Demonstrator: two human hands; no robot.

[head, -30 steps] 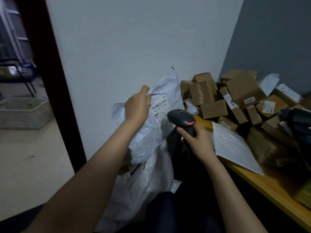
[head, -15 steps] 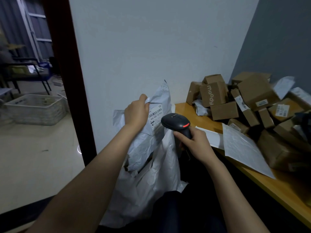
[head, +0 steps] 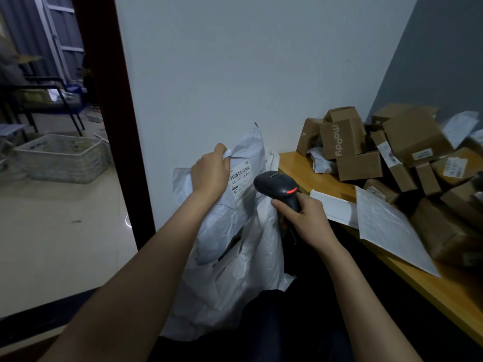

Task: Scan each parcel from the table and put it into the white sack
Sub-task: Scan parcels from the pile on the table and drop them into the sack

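My left hand [head: 210, 173] grips the top edge of a white plastic mailer parcel [head: 227, 218] with a barcode label [head: 240, 177] facing me. It hangs over the white sack [head: 248, 278], which stands on the floor below, beside the table's left end. My right hand [head: 304, 218] grips the handle of a black barcode scanner [head: 277, 184]; the scanner's head sits just right of the label and a red light shows on it. A heap of brown cardboard boxes [head: 366, 152] lies on the wooden table [head: 428, 286].
Flat white envelopes [head: 386, 226] lie on the table's near edge. A white wall rises behind the sack. A dark red door frame [head: 115, 121] stands at left. Beyond it are a white plastic basket [head: 62, 158] on the floor and a dark chair [head: 44, 100].
My view has swung left, so the table and boxes sit further right. The mailer has come down a little toward the sack. Both hands keep their grips.
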